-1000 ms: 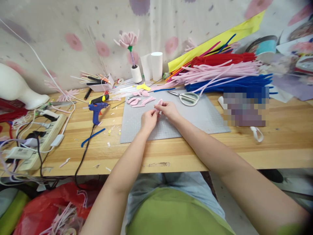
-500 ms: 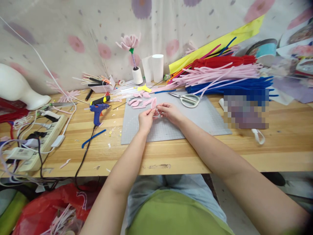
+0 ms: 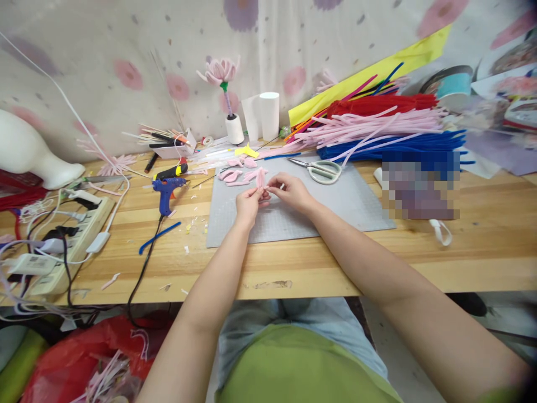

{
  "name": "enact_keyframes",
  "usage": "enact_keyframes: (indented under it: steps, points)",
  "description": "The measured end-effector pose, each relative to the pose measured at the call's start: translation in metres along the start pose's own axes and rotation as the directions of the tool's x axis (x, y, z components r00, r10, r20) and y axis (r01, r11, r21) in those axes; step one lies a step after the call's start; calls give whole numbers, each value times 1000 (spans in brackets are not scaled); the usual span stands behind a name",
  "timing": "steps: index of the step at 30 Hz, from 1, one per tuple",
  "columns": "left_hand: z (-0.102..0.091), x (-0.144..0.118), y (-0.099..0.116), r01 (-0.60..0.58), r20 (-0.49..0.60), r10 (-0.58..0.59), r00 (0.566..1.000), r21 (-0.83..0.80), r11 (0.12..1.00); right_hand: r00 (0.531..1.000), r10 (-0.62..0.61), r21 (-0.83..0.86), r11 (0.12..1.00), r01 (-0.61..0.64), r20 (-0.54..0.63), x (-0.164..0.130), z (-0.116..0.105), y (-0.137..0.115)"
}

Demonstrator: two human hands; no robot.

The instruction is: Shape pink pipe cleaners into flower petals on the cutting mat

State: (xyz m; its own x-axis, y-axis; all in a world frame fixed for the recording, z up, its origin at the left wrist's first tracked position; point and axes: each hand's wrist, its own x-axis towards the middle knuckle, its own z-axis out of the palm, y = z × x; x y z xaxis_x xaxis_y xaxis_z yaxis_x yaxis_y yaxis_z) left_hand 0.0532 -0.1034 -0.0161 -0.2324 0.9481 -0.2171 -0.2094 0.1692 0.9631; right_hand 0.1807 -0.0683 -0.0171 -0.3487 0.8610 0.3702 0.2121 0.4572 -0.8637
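Note:
Between the fingertips of my left hand (image 3: 248, 205) stands a pink pipe-cleaner petal (image 3: 260, 178), upright, its lower end hidden by the fingers. My right hand (image 3: 289, 193) meets it from the other side, thumb and forefinger pinched together at the petal's base. Both hands are over the grey cutting mat (image 3: 327, 215). Just beyond them, several loose pink petals (image 3: 230, 177) lie on the mat's far left part. Scissors (image 3: 321, 170) with pale handles rest on the mat past my right hand.
Left of the mat are a blue glue gun (image 3: 166, 193), a blue pipe cleaner (image 3: 159, 238) and a cabled power strip (image 3: 78, 240). Behind stands a finished pink flower (image 3: 220, 73) in a white holder. Bundles of pink pipe cleaners (image 3: 369, 127) and blue ones lie at the back right.
My right hand's fingers have shifted slightly and pinch closer to the petal's base. The petal has turned a little in my left hand's grip. The view has moved slightly.

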Motion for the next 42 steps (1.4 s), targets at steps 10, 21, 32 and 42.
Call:
enact_keyframes:
  steps: [10, 21, 32, 42]
  points:
    - [-8, -1, 5, 112, 204, -119, 972, 49, 993, 933, 223, 562, 750, -349, 281, 1, -17, 8]
    - [-6, -2, 3, 96, 305, -149, 941, 182, 979, 924, 310, 545, 746, -382, 224, 0, -2, 12]
    - [-14, 1, 2, 61, 434, -160, 887, 232, 971, 853, 226, 502, 727, -469, 471, -1, -10, 14]
    - [-3, -4, -8, -199, 366, 51, 929, 379, 904, 916, 319, 423, 815, -396, 242, 4, -5, 18]
